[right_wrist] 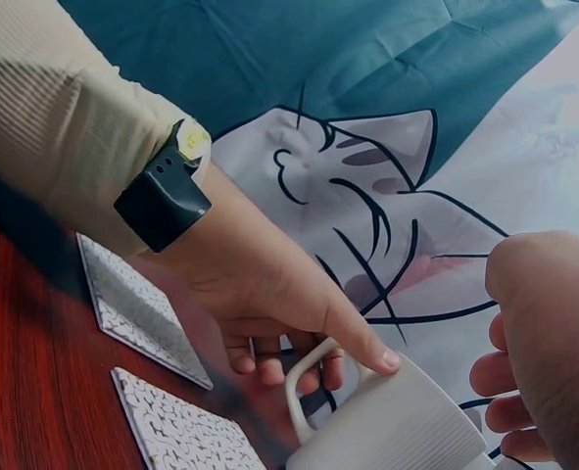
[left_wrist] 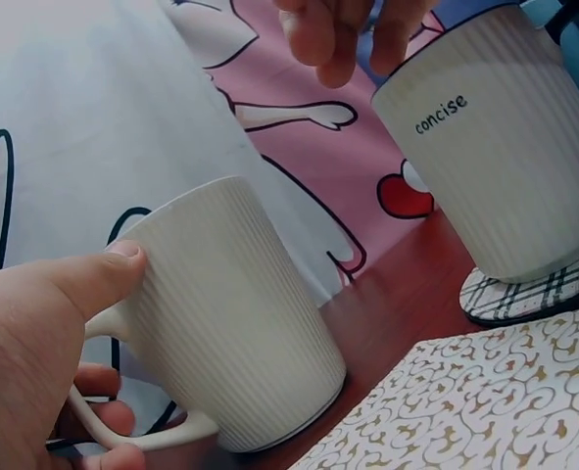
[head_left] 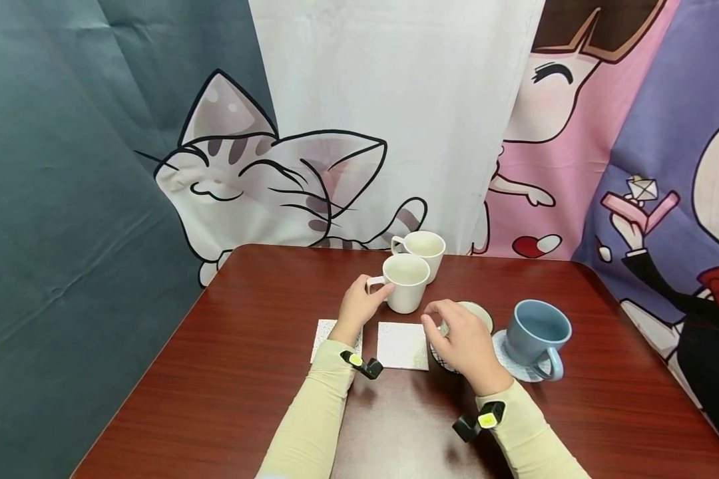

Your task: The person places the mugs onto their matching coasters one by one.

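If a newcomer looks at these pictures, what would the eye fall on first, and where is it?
Probably the big smiling cat drawn on the cloth behind the table, left of centre in the head view. Next may come the blue mug on its round coaster, toward the table's right side. Near the middle, the left hand holds a cream mug at its handle.

Light seems to fall from above, leaving the head view bright, with pale glare on the near tabletop (head_left: 407, 422) and soft shadows by the wrists. There the square coaster (head_left: 403, 347) washes out and the held mug (head_left: 405, 287) looks smooth; the left wrist view resolves swirls and ribs. Both wrist views are dimmer, cooler.
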A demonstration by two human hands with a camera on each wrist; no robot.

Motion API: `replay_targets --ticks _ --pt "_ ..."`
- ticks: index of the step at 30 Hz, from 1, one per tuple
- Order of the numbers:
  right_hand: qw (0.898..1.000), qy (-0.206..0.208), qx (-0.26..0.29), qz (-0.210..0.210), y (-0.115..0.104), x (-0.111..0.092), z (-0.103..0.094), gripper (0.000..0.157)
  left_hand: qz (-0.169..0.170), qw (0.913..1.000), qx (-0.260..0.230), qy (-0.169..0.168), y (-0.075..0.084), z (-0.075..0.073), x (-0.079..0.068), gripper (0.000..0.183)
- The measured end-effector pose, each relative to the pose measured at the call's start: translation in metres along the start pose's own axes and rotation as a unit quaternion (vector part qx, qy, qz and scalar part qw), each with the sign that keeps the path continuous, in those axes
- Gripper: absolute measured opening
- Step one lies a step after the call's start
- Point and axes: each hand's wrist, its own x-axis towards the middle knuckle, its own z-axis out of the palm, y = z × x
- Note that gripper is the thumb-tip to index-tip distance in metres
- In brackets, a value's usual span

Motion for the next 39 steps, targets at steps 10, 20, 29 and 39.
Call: replay_targets --ticks 10,20,29,39 --pt "1.0 -0.008 -0.004 0.001 0.0 0.0 0.0 0.006 -0.017 0.9998 0.008 -0.009 0.004 -0.003 -0.003 0.051" --pt "1.0 -0.011 -0.01 0.006 -0.001 -0.001 0.003 0.006 -0.074 0.9714 -0.196 -0.113 0.004 -0.003 -0.001 0.049" --pt "1.0 -0.003 -0.005 -0.001 -0.003 0.0 0.005 0.007 -0.126 0.9256 -0.308 -0.18 0.004 -0.008 -0.001 0.041" --pt "1.0 -0.017 0.004 -0.011 -0.009 -0.003 0.006 0.007 -0.095 0.9223 -0.341 -0.157 0.003 -0.014 -0.005 0.038"
